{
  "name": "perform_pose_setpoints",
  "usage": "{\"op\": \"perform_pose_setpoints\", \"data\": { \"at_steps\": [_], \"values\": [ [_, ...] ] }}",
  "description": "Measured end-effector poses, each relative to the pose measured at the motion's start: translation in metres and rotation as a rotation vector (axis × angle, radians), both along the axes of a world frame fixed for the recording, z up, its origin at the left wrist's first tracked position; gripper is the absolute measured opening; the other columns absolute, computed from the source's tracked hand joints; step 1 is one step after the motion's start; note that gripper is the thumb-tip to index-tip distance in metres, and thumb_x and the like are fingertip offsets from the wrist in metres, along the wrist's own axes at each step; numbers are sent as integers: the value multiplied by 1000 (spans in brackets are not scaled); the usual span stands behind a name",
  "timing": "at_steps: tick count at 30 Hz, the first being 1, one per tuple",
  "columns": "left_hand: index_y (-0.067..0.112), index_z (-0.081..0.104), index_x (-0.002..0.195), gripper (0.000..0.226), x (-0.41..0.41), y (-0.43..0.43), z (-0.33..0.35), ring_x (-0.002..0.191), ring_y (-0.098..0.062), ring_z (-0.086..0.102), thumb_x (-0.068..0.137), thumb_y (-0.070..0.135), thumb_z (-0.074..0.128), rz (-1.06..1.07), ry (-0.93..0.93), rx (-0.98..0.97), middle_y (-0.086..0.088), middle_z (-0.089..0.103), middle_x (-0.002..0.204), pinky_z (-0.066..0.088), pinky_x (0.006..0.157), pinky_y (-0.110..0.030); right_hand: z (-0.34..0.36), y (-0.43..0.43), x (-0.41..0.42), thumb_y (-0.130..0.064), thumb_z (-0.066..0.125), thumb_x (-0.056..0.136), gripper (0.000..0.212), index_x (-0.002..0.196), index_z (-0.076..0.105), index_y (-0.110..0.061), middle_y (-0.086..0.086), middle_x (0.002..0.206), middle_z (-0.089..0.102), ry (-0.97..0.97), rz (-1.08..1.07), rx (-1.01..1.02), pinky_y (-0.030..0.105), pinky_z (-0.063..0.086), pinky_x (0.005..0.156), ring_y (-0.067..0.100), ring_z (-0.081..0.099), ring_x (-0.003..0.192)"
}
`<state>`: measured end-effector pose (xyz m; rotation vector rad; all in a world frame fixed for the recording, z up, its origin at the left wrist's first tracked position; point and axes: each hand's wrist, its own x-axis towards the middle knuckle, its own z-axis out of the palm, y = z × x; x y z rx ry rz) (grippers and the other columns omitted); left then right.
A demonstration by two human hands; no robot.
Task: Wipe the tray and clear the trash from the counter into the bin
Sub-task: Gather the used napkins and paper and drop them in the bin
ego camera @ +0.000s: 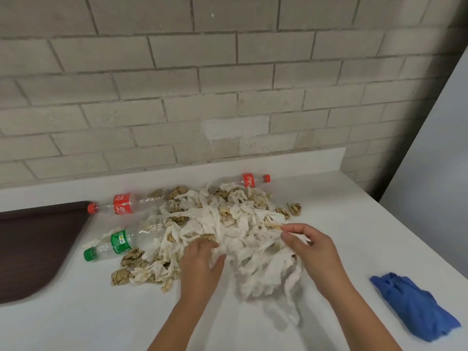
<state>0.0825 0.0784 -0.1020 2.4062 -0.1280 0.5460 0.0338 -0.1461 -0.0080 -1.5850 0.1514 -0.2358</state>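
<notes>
Fingers (287, 236) of the right hand (310, 249) are pinching a white strip at the right flank of the paper heap (228, 219), with thumb and forefinger holding it between them. Fingers (200, 245) of the left hand (202, 262) are lying buried in the near-left part of the same heap, thumb spread to the right. Paper is hiding the tips, so whether they are clasping a bundle cannot be told.

The heap is lying on the bench (76, 312), between the two sets of fingers and extending beyond them toward the wall. Its long axis is running left to right. Both hands are touching it, so neither is nearer.

The heap is showing as tangled white strips mixed with crumpled, brown-stained wads. It looks loose and likely to shed pieces when gathered.

- **Left of the left fingers:** a green-capped bottle (119, 243) is lying on its side against the heap.
- **Beyond the left fingers:** a red-capped bottle (121, 204) is lying on its side.
- **At the heap's far edge:** a second red bottle (249, 180) is lying there.
- **Well left:** the tray (38, 239) is sitting there.
- **Well right of the right fingers:** the blue cloth (415, 305) is resting there.

No bin is in view.
</notes>
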Motion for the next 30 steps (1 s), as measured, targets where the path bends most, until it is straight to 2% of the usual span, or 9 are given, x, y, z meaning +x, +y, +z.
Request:
{"op": "perform_pose_setpoints", "data": {
  "at_steps": [5,9,12,14,18,21,24,26,30],
  "values": [
    [29,60,119,50,15,7,-6,126,-34,43,74,46,73,115,138,291,-10,46,137,36,99,-52,-17,0,-1,-33,70,81,17,96,67,-41,-18,107,61,-66,-14,-320,21,44,94,-6,56,103],
    [23,61,120,35,21,11,-10,108,-31,53,85,19,63,46,212,361,-6,56,124,47,85,-41,-61,18,-16,-80,53,60,79,132,42,-50,-22,134,25,128,317,-812,28,27,110,1,26,128],
    [20,63,116,42,20,16,-7,101,-27,53,85,-5,50,34,155,262,-6,59,114,49,79,-36,-98,25,-24,-66,52,67,66,128,46,-42,-7,129,43,-2,308,-1103,39,46,89,22,54,115],
    [16,64,113,46,17,20,-1,105,-26,52,82,-12,46,20,107,162,-6,58,115,47,85,-33,-105,24,-25,-42,49,74,44,119,52,-40,-4,117,48,-75,225,-925,31,49,78,22,62,98],
    [17,62,108,45,0,27,33,103,-9,53,79,-15,48,55,8,-84,0,57,111,34,84,-8,-87,22,-23,-20,51,84,34,105,57,-45,-9,116,50,-79,80,-507,22,44,86,13,54,109],
    [23,58,99,39,-22,23,67,89,9,53,83,-11,49,113,-14,-380,5,59,105,39,72,0,-59,23,-16,-27,60,92,22,113,56,-31,-9,117,60,-24,36,-169,21,46,89,6,58,108],
    [23,57,90,39,-42,16,87,77,7,55,85,-14,44,86,-23,-573,4,62,98,42,57,-7,-29,21,-8,-37,61,88,32,108,65,-12,-5,95,71,-47,-26,-23,10,49,70,2,66,90],
    [24,57,87,40,-52,8,91,81,0,55,84,-14,43,56,-33,-591,1,61,97,41,57,-9,-8,18,-3,-30,61,90,19,94,70,-13,-3,80,73,8,-59,115,16,51,63,9,69,81],
    [34,54,82,29,-62,-10,84,85,-8,55,80,10,39,5,-95,-494,5,59,89,41,66,-12,19,10,2,-17,59,90,19,82,74,-26,1,87,75,21,-120,314,34,54,75,18,72,85]
  ]
}}
